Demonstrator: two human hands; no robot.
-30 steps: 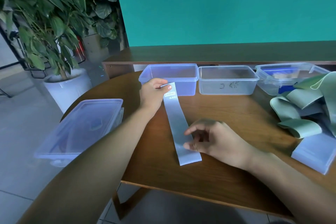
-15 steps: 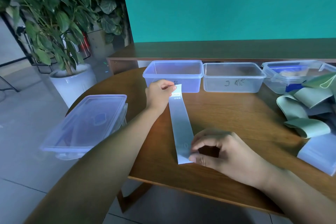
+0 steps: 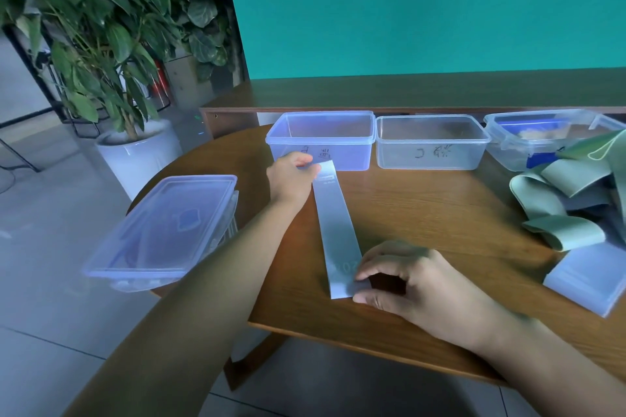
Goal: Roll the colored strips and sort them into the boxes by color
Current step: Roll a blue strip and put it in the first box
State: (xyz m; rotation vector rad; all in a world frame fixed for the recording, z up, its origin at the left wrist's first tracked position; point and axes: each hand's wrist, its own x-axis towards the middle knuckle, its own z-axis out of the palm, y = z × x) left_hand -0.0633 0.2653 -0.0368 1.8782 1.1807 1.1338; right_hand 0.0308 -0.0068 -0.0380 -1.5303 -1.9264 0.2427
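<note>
A pale blue strip lies stretched flat on the round wooden table, running away from me. My left hand pinches its far end, just in front of the bluish box. My right hand pinches its near end between thumb and fingers close to the table's front edge. A clear box stands right of the bluish one. At the far right lie a heap of green strips and a folded pale blue strip.
A third box at the back right holds blue and tan things. Stacked lids overhang the table's left edge. A potted plant stands on the floor at left. A wooden ledge and teal wall lie behind.
My right hand slid down the strip from its middle to its near end and pinched it. The left hand kept hold of the far end. The camera shifted slightly.
</note>
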